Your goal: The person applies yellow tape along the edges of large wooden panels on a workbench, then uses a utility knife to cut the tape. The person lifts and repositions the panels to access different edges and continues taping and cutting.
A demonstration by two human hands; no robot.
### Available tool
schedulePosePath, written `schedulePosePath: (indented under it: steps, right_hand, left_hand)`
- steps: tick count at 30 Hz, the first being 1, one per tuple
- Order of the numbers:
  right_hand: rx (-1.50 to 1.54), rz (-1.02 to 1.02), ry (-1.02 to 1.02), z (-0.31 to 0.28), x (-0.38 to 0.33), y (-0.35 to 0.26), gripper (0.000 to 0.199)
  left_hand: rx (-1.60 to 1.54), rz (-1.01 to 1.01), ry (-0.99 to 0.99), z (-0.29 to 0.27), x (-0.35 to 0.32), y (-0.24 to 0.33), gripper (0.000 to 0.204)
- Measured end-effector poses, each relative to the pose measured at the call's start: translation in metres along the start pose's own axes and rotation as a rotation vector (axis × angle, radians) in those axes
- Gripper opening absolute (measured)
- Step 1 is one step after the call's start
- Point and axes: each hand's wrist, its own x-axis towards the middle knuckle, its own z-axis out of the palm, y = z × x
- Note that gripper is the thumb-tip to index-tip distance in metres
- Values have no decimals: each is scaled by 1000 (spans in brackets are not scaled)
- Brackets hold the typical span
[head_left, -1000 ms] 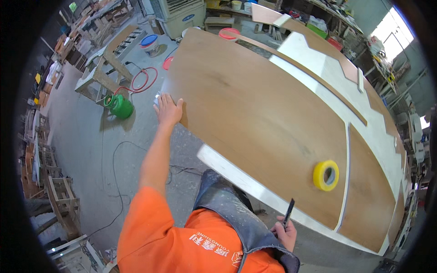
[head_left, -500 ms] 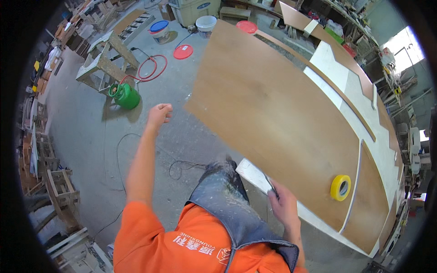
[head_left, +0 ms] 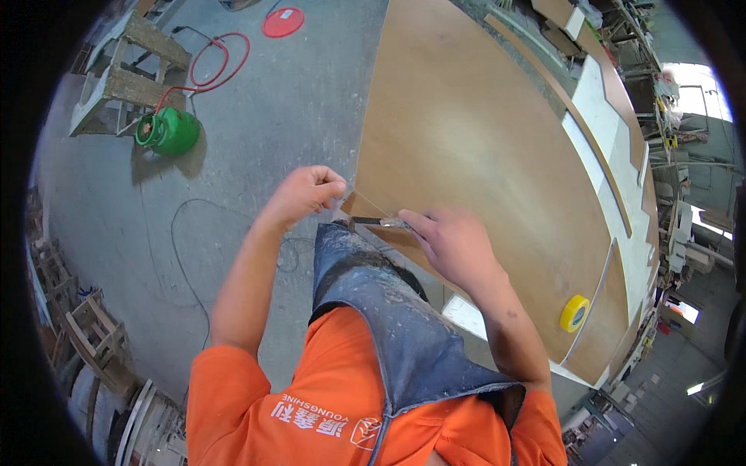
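Note:
My left hand (head_left: 307,196) is closed in a pinch beside the near left corner of a large brown board (head_left: 474,132). What its fingertips hold is too small to make out. A thin pale line runs from there toward my right hand (head_left: 458,245), which is closed over the board's near edge. Between its thumb and fingers sits a slim tool (head_left: 395,222) with a pale, shiny end; its kind cannot be told. Farther right on the board lies a roll of yellow tape (head_left: 575,314), apart from both hands.
A white panel (head_left: 465,314) shows below the board's near edge. A curved brown strip (head_left: 598,155) lies along its far side. On the floor to the left are a green gas cylinder (head_left: 169,130) with a red hose (head_left: 225,62), a wooden stand (head_left: 140,78), a red lid (head_left: 282,22) and a cable (head_left: 180,248).
Both hands have come together at the board's near left corner. My right hand moved up and left, away from the white panel; my left moved right. The view has shifted.

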Motion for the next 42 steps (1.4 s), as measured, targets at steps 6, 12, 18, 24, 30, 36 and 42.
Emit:
schedulePosePath:
  steps: [6, 12, 18, 24, 30, 36, 42]
  right_hand:
    - [-52, -108, -14, -3, 53, -2, 33]
    - [-74, -169, -49, 5, 70, 4, 37]
    - [-59, -178, -79, -3, 77, 1, 37]
    - [-64, -227, -107, -1, 82, -3, 39]
    - [-86, -197, -100, -8, 86, 9, 37]
    - [-113, -216, -23, -4, 83, 5, 18]
    - [-53, -188, -13, 0, 77, 0, 36]
  left_hand:
    - [-33, -48, -140, -8, 10, 5, 19]
    - [8, -79, -165, -10, 18, 12, 15]
    - [129, 13, -135, -12, 23, 6, 13]
    - [139, -37, -171, -14, 22, 18, 15]
    - [158, -73, -157, -13, 21, 21, 15]
    - [179, -71, -161, -12, 22, 28, 15]
    - [248, -75, -179, -13, 25, 31, 18]
